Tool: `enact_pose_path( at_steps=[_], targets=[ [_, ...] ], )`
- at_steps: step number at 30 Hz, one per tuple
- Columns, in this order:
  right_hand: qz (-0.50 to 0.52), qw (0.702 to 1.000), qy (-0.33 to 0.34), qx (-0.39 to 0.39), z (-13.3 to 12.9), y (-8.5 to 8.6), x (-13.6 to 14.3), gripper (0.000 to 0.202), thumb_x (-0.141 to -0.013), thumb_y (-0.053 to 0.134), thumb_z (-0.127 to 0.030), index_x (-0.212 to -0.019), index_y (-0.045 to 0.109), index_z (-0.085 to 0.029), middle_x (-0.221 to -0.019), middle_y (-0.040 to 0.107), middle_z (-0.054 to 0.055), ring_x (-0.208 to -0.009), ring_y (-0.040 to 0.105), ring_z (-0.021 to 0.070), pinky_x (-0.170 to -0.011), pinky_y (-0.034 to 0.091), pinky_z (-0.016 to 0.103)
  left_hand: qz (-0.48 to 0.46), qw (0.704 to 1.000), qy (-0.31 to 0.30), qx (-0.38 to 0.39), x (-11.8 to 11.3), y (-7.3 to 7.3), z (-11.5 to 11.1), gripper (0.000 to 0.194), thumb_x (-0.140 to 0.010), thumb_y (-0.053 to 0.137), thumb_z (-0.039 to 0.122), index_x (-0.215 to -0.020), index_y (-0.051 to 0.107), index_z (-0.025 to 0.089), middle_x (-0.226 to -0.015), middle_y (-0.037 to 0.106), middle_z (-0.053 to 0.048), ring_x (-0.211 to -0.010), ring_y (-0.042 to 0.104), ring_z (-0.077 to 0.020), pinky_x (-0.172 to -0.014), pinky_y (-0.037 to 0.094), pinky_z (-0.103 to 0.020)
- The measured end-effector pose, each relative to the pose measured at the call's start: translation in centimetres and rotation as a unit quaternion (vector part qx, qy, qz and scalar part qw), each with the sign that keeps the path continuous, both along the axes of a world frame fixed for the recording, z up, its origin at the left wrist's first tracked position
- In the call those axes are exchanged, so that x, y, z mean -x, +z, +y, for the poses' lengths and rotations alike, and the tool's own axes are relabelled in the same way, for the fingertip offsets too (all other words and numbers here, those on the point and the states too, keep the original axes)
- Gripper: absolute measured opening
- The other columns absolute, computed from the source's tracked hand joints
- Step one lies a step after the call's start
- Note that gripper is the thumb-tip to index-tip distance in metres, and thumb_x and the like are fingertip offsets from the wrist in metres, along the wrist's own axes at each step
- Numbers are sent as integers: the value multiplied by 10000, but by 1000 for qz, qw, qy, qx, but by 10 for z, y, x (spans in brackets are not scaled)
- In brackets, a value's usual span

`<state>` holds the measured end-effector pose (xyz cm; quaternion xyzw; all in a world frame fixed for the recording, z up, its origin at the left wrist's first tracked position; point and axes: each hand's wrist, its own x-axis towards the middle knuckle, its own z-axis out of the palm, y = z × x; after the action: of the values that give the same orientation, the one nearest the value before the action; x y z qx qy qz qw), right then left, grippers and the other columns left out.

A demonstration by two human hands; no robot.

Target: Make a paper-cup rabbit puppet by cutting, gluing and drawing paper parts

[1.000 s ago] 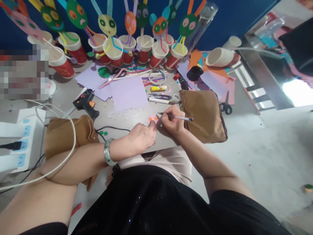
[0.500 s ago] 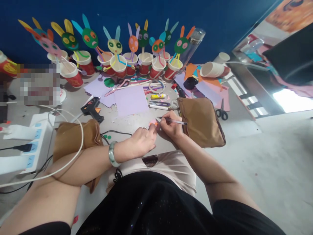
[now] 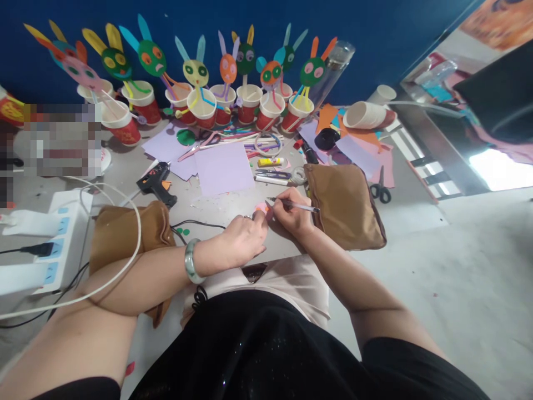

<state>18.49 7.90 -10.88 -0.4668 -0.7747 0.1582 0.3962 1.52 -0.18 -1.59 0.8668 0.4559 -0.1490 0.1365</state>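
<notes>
My right hand (image 3: 295,214) is closed around a pen (image 3: 306,208), whose dark tip points left, just above a small pink and orange paper piece (image 3: 261,207). The fingers of my left hand (image 3: 245,236) are bent and pressed together, pinning that paper piece to the table; part of it is hidden under the fingertips. A jade bangle (image 3: 192,261) circles my left wrist. Beyond my hands lies a lilac paper sheet (image 3: 225,169). Scissors (image 3: 272,174), a white marker and a yellow glue stick (image 3: 270,162) lie just past the pen.
Red paper cups (image 3: 202,110) with colourful rabbit-eared paper figures line the blue wall. A black glue gun (image 3: 156,183) lies left, beside a brown cushion (image 3: 129,228). Another brown cushion (image 3: 347,205) sits right, near black-handled scissors (image 3: 380,191). A power strip (image 3: 66,239) with looping cables occupies the left.
The view has shifted slightly. My left fingertips have moved back a little, so more of the pink and orange paper piece shows. The pen stays in my right hand.
</notes>
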Motion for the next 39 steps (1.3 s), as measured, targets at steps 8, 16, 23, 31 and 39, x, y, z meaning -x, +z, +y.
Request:
enact_pose_path(
  at_steps=[8, 16, 23, 31, 39],
  targets=[
    [15, 999, 16, -23, -1, 1, 0, 101, -811, 574, -206, -730, 524, -240, -535, 591, -47, -454, 483, 114, -496, 402, 254, -6, 1000, 3, -4, 0, -4, -1, 605, -1007, 594, 347, -1476, 482, -19, -1485, 484, -333, -971, 737, -269, -814, 563, -366],
    [12, 1000, 17, 4, -2, 3, 1, 102, -799, 580, -221, -740, 504, -254, -499, 568, -56, -433, 464, 124, -490, 411, 267, -1, 1000, 5, -8, -1, -6, -1, 600, -1004, 590, 346, -1465, 488, -22, -1464, 505, -327, -969, 736, -276, -794, 557, -364],
    [18, 999, 31, 3, -4, 5, 2, 102, -812, 573, -226, -736, 510, -251, -508, 577, -54, -431, 460, 120, -489, 409, 267, -3, 1000, 0, -24, 0, -11, -1, 596, -1004, 587, 376, -1449, 504, -12, -1489, 486, -330, -932, 737, -261, -779, 551, -359],
    [15, 999, 36, -23, -3, 3, 1, 112, -823, 567, -215, -727, 515, -243, -517, 573, -56, -432, 457, 110, -491, 402, 260, 0, 1000, 3, -4, -1, -3, 0, 578, -1005, 585, 353, -1448, 501, -9, -1441, 527, -312, -944, 734, -264, -792, 547, -360],
    [2, 1000, 21, 2, -3, 1, 0, 105, -824, 575, -248, -737, 517, -252, -506, 580, -56, -428, 460, 117, -485, 402, 266, 1, 1000, 7, -8, -2, -6, 0, 580, -1007, 580, 356, -1450, 501, -10, -1427, 536, -307, -958, 731, -276, -793, 548, -365]
  ],
)
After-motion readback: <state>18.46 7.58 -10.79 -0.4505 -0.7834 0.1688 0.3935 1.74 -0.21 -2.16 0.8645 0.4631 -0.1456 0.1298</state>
